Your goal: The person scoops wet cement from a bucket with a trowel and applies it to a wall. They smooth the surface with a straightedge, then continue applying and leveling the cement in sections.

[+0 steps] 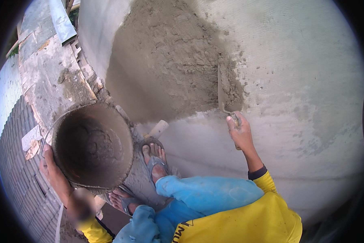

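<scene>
My right hand (pixel 241 133) is closed round the handle of a trowel (pixel 220 91). The trowel's blade stands edge-on against the wall, at the right border of a rough patch of wet mortar (pixel 169 60). At the left, my left hand (pixel 51 172) grips the side of a round bucket (pixel 127 162), by its wire handle (pixel 52 127); part of the grip is hidden. The bucket is tilted with its mouth toward me. Grey mortar (pixel 95 148) coats its inside and lies at the bottom.
A grey plastered wall (pixel 303 81) fills the right side. My sandalled feet (pixel 155 160) stand on a narrow mortar-covered ledge beside the bucket. A pale short tube-like piece (pixel 157 128) lies by the wall. Boards (pixel 44 77) run along the left, above corrugated roofing (pixel 20 158).
</scene>
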{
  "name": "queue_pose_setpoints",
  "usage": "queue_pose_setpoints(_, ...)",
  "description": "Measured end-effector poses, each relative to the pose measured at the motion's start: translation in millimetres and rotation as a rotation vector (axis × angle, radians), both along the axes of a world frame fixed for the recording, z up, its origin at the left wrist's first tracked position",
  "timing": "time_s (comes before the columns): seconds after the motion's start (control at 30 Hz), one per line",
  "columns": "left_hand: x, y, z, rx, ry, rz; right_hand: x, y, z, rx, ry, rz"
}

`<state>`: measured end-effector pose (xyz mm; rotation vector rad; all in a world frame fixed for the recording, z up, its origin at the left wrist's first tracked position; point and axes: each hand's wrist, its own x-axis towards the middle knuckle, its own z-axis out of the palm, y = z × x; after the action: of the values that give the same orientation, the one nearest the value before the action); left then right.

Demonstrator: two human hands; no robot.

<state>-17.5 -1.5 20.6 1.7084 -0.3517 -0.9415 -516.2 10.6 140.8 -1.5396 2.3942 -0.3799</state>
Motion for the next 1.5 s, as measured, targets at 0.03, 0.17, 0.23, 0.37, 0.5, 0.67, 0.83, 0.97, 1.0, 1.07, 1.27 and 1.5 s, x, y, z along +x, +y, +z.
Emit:
queue_pose_setpoints(0.03,-1,0,1,-0.002,-0.030,0.008,0,5,7,0.005,-0.003,-0.014)
queue_pose_setpoints(0.17,-2,0,-2,-0.097,0.012,0.019,7,22,37,-0.043,0.246,0.069)
queue_pose_setpoints(0.23,1,1,-6,-0.052,-0.038,0.006,18,21,53,-0.081,0.305,0.003)
queue_pose_setpoints(0.37,9,2,-13,-0.031,-0.144,-0.047,50,7,89,-0.049,0.254,0.140)
queue_pose_setpoints(0.5,9,-1,-11,-0.062,0.004,-0.071,83,-13,108,0.213,-0.302,0.381)
queue_pose_setpoints(0.67,2,-5,-3,-0.065,0.083,0.015,106,-61,95,0.424,-0.946,0.775)
queue_pose_setpoints(0.83,4,-1,-4,0.003,-0.038,-0.048,121,-97,67,-0.112,-0.185,0.128)
queue_pose_setpoints(0.97,10,2,-1,0.070,-0.118,-0.101,134,-54,51,0.161,-0.134,0.566)
queue_pose_setpoints(1.0,9,-3,-2,0.053,-0.090,-0.096,134,-56,43,0.186,0.000,0.690)
queue_pose_setpoints(1.07,5,-10,1,0.054,-0.123,-0.093,142,-57,19,0.124,0.170,0.900)
queue_pose_setpoints(1.27,-27,-34,18,-0.141,-0.282,-0.303,212,-92,-74,-0.202,0.806,1.178)
queue_pose_setpoints(1.5,-37,-44,15,-0.092,-0.158,-0.061,244,-37,-72,0.006,0.895,1.413)
